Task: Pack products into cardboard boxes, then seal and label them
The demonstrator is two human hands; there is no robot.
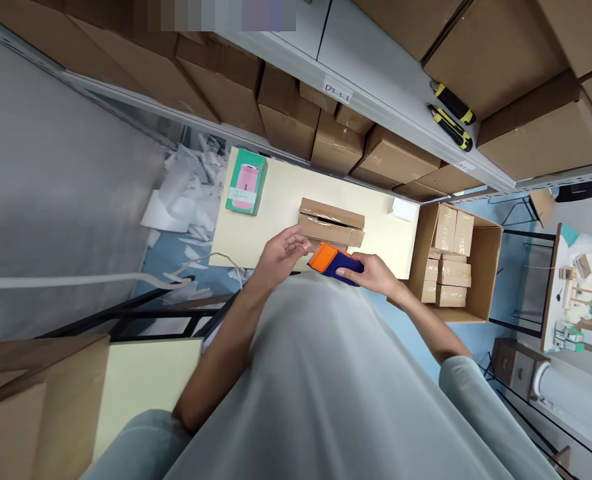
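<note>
My right hand [373, 272] grips a small orange and dark blue box [343, 265] by its blue end, just in front of my shirt. Close to the orange end is my left hand [283, 253], its fingers loosely bent and somewhat apart, with nothing visible in them. Directly beyond both hands, a brown cardboard box [332, 223] lies on the pale yellow table [279, 193], a dark slit showing between its flaps. The inside of that carton is hidden.
A green box with a pink picture [247, 183] lies at the table's left, a small white box [402, 209] at its right. An open carton [483, 267] holds several taped boxes. Shelves [371, 73] with cartons and two box cutters [451, 117] overhang the table.
</note>
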